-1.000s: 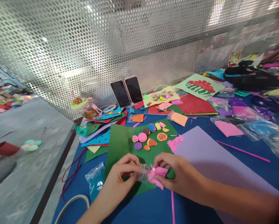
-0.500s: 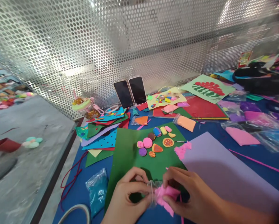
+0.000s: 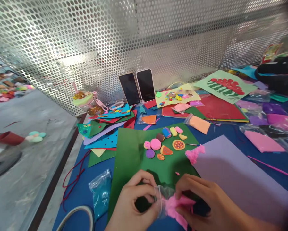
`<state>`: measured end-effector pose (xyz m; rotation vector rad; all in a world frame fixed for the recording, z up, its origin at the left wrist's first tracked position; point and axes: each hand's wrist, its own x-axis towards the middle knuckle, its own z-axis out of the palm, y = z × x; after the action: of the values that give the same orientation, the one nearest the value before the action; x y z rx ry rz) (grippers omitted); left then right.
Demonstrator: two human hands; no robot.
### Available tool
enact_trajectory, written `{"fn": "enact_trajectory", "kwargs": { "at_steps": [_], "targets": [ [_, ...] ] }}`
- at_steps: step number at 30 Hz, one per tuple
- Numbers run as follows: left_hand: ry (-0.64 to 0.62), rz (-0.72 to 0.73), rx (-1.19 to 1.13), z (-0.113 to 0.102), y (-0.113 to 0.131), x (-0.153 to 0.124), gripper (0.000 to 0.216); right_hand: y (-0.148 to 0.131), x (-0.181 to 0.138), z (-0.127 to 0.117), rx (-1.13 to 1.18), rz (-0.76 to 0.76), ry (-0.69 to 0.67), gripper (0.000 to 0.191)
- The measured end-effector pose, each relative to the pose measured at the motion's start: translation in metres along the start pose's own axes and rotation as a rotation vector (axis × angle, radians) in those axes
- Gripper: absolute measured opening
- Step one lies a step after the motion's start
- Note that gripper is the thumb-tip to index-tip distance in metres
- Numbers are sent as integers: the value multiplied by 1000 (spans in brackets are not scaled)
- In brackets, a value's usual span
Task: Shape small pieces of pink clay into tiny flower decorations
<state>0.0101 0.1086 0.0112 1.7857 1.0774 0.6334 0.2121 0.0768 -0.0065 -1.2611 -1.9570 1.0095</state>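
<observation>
At the front of the green sheet (image 3: 129,157), my left hand (image 3: 136,202) pinches the mouth of a small clear zip bag (image 3: 161,200). My right hand (image 3: 201,199) is closed on the lower part of the same bag, where soft pink clay (image 3: 174,207) shows. How much of the clay lies inside the plastic is hard to make out. A tiny pink crumb (image 3: 177,173) lies on the green sheet just beyond my hands. Farther up that sheet sit several small clay shapes, among them a pizza (image 3: 179,144), a pink disc (image 3: 156,144) and a purple disc (image 3: 150,153).
Pink clay (image 3: 194,154) lies where the green sheet meets a lilac sheet (image 3: 221,166). A bag of teal clay (image 3: 102,194) and a tape roll (image 3: 76,213) are on the left. Two phones (image 3: 146,86) lean on the perforated metal panel (image 3: 105,41) behind.
The view has shifted a little, so the table things appear farther right. My right hand has moved slightly right with the pink clay, and the pink crumb shows more clearly.
</observation>
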Motion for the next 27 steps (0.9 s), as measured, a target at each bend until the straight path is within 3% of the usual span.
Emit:
{"fn": "enact_trajectory", "kwargs": {
  "at_steps": [9,13,17,24,27],
  "targets": [
    [178,-152,-157,-10,-5,4,15,-3,2,-10,19,-38,56,30],
    [233,-163,-204,-10,-9,6,14,-9,3,-17,-68,-37,-58,26],
    [252,-106,-200,-8,-11,6,5,-8,1,-24,-258,-171,-150,16],
    [172,-3,-139,-8,-13,4,24,23,0,-33,-538,-310,119,23],
    [146,26,-70,-7,-12,3,27,33,4,-29,-626,-299,137,21]
  ]
}}
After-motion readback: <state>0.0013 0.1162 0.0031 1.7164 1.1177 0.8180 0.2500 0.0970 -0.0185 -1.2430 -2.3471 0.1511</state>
